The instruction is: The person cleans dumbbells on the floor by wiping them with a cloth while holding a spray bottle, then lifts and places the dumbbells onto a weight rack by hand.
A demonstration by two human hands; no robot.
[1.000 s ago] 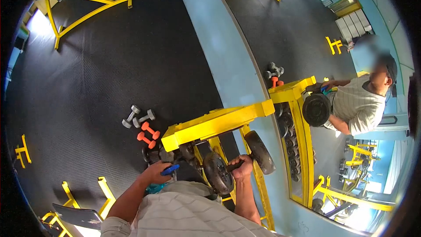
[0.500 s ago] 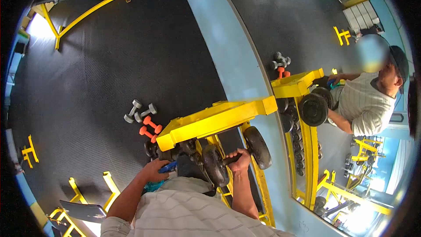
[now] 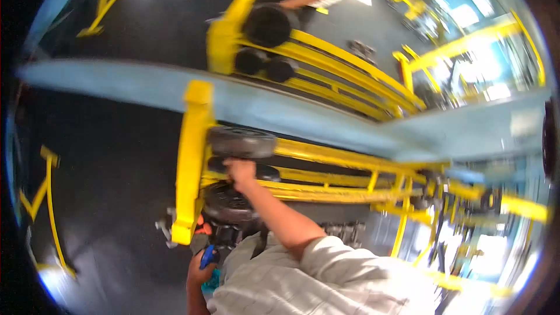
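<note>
A large black dumbbell with two thick round heads lies across the rails at the near end of a yellow rack. My right hand is closed around its handle, between the heads. Lower down, close to my body, my left hand is closed on a blue and teal object. Its blue part sticks up by the fingers and the teal part hangs below; blur keeps me from telling its kind. My left fingers are partly hidden.
A wall mirror above a pale blue ledge reflects the rack and dumbbells. Small red dumbbells and grey ones lie on the black floor beyond the rack end. Yellow gym frames stand left; more equipment stands right.
My view has swung to the right, so the rack now runs across it. My right hand stays on the dumbbell handle, and my left hand keeps the blue and teal object.
</note>
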